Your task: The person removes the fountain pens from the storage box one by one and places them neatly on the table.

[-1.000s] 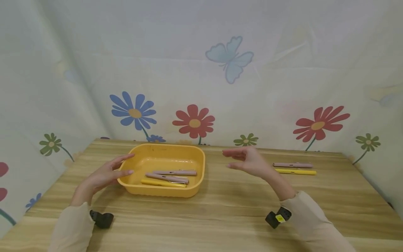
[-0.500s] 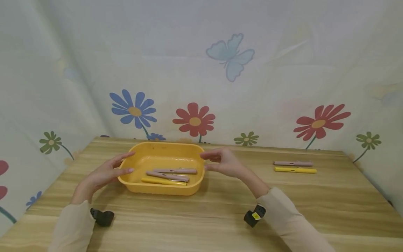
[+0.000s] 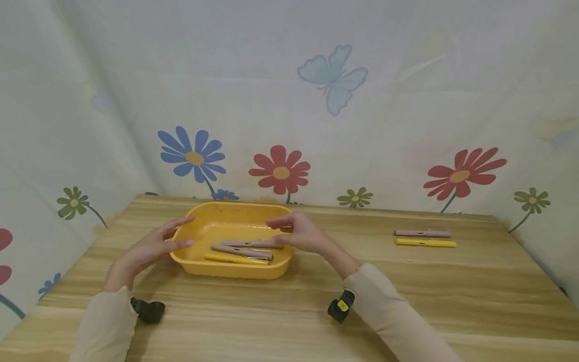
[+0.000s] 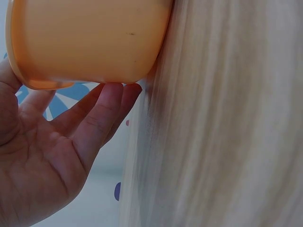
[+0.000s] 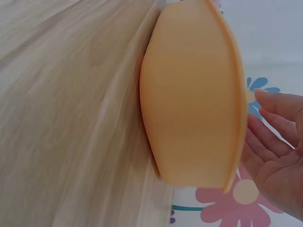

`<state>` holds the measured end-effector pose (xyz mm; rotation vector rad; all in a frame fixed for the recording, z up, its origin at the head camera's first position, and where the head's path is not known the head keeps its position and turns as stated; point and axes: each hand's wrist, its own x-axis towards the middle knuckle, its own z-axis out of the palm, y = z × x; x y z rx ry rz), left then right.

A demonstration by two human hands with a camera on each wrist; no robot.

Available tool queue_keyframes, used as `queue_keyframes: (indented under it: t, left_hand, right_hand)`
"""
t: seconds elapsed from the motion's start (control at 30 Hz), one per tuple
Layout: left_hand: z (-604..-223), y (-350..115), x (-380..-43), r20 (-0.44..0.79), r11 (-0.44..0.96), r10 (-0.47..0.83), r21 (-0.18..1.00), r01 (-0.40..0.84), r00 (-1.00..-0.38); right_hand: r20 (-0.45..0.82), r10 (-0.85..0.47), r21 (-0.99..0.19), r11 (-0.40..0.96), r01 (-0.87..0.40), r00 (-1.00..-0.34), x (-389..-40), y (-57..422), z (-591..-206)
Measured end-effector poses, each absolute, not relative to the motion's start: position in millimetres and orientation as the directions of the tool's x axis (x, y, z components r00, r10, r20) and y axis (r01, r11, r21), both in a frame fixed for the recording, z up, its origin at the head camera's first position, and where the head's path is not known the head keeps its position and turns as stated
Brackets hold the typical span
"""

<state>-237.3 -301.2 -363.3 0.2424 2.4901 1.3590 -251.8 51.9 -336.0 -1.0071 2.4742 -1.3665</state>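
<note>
A yellow plastic basin [image 3: 235, 272] sits on the table's left half. Inside it lie two pinkish pens [image 3: 242, 251] and a yellow pen [image 3: 236, 259]. My left hand [image 3: 147, 251] grips the basin's left end, thumb over the rim; in the left wrist view, its fingers [image 4: 102, 113] rest against the outer wall. Over the right end hovers my right hand [image 3: 307, 234], thumb and fingers apart, fingertips above the basin's inside near the upper pinkish pen's end. Nothing shows between them. In the right wrist view, the basin's wall [image 5: 194, 104] stands in front of that hand.
Farther right on the wooden table [image 3: 407, 296], a pinkish pen [image 3: 422, 233] and another yellow pen [image 3: 425, 243] lie side by side. A cloth backdrop [image 3: 384, 125] printed with flowers rises behind the table's back edge. Each wrist carries a small black camera.
My right hand has moved left from beside the two pens on the table to over the basin's right end. My left hand keeps its place on the basin.
</note>
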Motion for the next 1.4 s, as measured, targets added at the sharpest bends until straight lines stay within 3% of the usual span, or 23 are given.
queue_keyframes:
  t: [0.33,0.73,1.4]
  left_hand:
    - [-362,-300,-237,-0.167,0.53,0.282,0.848,0.009,-0.945]
    - [-362,-300,-237,-0.168,0.508,0.282,0.862,-0.001,-0.945]
    - [-364,-300,-237,-0.168,0.505,0.281,0.863,-0.003,-0.945]
  right_hand:
    - [0.132,-0.618,-0.773,0.425,-0.47,-0.775,-260,26,-340]
    - [0.106,-0.662,-0.546,0.585,-0.6,-0.742,-276,7,-345]
    - [-0.041,-0.627,-0.338,0.741,-0.58,-0.778,-277,-9,-355]
